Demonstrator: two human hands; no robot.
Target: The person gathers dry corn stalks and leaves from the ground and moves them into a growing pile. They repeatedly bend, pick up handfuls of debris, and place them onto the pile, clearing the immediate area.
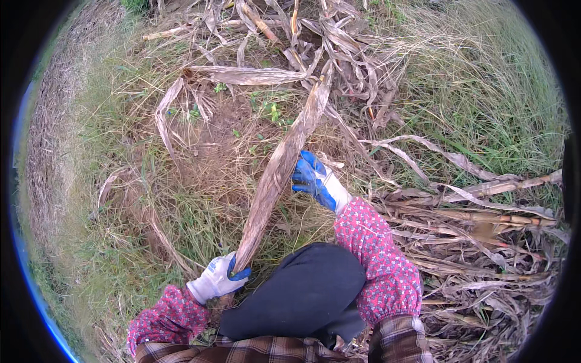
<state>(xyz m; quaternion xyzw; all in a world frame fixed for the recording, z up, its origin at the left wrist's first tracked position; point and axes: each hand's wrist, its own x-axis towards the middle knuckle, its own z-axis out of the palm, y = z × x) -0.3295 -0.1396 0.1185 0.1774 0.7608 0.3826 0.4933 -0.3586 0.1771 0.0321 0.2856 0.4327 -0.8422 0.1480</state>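
Note:
A dry corn stalk [278, 174], wrapped in broad brown withered leaves, slants from low centre up to the right. My left hand [220, 277], in a white glove with blue coating, is closed around its lower end, left of my bent knee. Beside the stalk's middle, my right hand [315, 180] wears the same kind of glove. Its blue fingers are spread apart with the tips at the stalk's right edge; any contact there is unclear. The stalk's upper end meets a tangle of dry corn leaves [349, 50].
Many cut corn stalks [481, 227] lie heaped on the right. Dry leaves [169, 113] bend over grass and bare soil [222, 120] at left. My dark-trousered knee [304, 290] is close below the stalk. Tall grass [490, 77] grows at upper right.

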